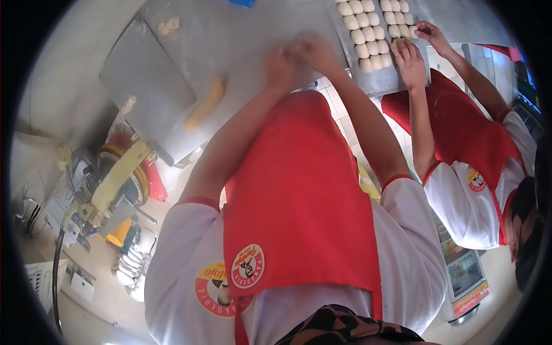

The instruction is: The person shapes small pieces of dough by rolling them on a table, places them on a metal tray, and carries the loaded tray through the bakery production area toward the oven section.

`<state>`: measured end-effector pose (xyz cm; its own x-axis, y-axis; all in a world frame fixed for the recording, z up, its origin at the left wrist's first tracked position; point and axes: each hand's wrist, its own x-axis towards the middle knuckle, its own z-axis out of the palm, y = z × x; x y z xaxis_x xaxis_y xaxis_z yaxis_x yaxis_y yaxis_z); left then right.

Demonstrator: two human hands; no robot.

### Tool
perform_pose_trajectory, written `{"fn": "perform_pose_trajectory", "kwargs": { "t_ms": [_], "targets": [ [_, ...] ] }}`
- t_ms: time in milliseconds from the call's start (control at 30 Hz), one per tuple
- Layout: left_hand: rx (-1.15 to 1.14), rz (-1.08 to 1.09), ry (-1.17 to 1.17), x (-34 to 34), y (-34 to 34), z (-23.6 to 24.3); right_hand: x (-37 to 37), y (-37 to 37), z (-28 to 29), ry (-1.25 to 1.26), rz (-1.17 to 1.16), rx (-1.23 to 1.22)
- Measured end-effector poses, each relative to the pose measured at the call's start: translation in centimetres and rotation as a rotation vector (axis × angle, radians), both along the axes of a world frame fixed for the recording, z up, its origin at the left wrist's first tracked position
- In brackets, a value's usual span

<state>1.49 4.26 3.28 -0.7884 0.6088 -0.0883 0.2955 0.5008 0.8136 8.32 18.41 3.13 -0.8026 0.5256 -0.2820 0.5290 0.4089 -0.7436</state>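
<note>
My left hand and my right hand are close together over the metal worktable, near its front edge. Both are smeared by motion, so their fingers and anything between them cannot be made out. To the left of them, a long tan strip of dough lies slantwise on the table. Farther off at the left are small pale dough pieces, beside a flat grey metal sheet. Another dough scrap rests at that sheet's left edge.
At the right, a co-worker's hands touch dough balls set in rows on a metal tray. Something blue shows at the far edge. A yellowish machine arm with a hose stands at lower left, below the table.
</note>
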Motion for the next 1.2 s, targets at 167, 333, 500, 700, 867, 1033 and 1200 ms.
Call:
{"fn": "perform_pose_trajectory", "kwargs": {
  "t_ms": [167,333,500,700,867,1033,1200],
  "targets": [
    [0.066,0.013,0.060,2.3,-1.5,-0.1,-4.2,3.3,-2.7,-0.256,0.359,0.197],
    [0.021,0.102,-0.070,2.3,-3.6,-2.1,-4.2,-3.0,-1.9,0.194,0.168,0.972],
    [0.057,-0.024,-0.132,1.0,-3.5,-1.0,-1.8,-1.4,-0.9,0.404,-0.001,0.343],
    [0.075,-0.081,-0.266,1.4,-4.1,-0.2,3.7,-1.6,2.2,0.262,0.346,0.553],
    [0.064,-0.022,-0.348,0.8,-4.8,-0.8,4.1,-4.4,3.2,0.103,0.222,0.419],
    [0.097,-0.129,-0.297,0.3,-5.3,-1.6,4.0,-6.5,3.6,0.052,0.206,0.520],
    [0.277,-0.192,-0.789,-0.5,-2.8,0.4,5.3,-5.8,4.0,0.153,-0.079,0.259]
  ]
}}
